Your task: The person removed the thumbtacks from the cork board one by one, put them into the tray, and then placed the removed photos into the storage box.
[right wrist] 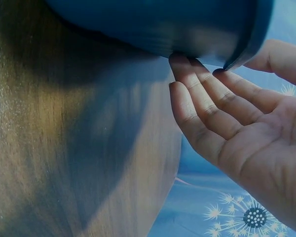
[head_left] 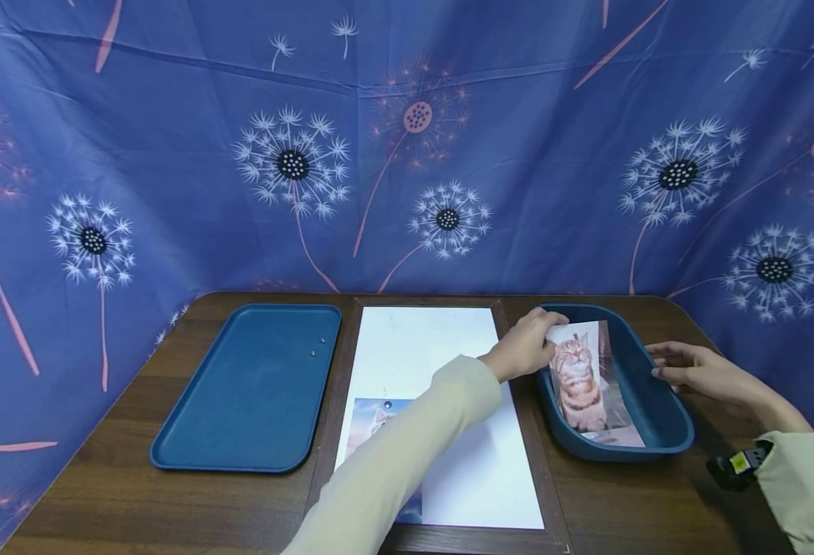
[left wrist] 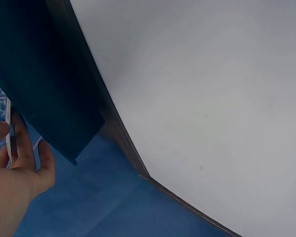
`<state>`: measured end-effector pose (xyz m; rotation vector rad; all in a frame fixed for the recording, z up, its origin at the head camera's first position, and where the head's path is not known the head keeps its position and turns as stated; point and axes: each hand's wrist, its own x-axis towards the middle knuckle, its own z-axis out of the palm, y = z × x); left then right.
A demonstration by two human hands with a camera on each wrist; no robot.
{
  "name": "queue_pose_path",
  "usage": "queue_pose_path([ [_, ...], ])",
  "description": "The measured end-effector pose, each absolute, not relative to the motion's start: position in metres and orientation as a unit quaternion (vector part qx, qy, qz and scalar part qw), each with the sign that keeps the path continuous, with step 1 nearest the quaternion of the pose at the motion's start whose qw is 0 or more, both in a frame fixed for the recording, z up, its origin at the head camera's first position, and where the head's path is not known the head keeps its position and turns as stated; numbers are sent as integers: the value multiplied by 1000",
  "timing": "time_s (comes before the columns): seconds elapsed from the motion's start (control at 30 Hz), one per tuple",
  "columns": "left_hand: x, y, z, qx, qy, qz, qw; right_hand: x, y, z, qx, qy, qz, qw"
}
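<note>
At the right of the head view, my left hand [head_left: 528, 347] pinches the top left edge of a cat photo [head_left: 576, 381] over the blue basin [head_left: 657, 412]. The print shows an orange cat with its eyes closed; part of another print [head_left: 622, 437] shows beneath it. In the left wrist view, the left fingers [left wrist: 23, 143] have the print edge-on between them and the thumb. My right hand [head_left: 708, 378] grips the basin's right rim. In the right wrist view, its fingers [right wrist: 207, 106] lie against the outer wall, and the thumb tip is hidden behind the rim.
A whiteboard [head_left: 421, 347] in a brown frame lies mid-table, bearing a cat print [head_left: 361, 420] with a small round magnet, partly covered by my left sleeve. Further left is a blue tray [head_left: 240, 393] with two small magnets. A dandelion-patterned curtain [head_left: 553, 154] hangs behind the table.
</note>
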<state>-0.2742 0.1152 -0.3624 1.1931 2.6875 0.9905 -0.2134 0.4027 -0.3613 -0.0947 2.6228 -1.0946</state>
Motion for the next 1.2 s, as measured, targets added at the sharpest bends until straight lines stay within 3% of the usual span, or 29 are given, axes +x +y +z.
queue_pose_path([
  [0.73,-272,118,-366,395,901,173,38,-212,402,-362,-39,919,-369,138],
  [1.2,-272,114,-365,399,896,186,55,-211,401,-363,-37,925,-354,131],
])
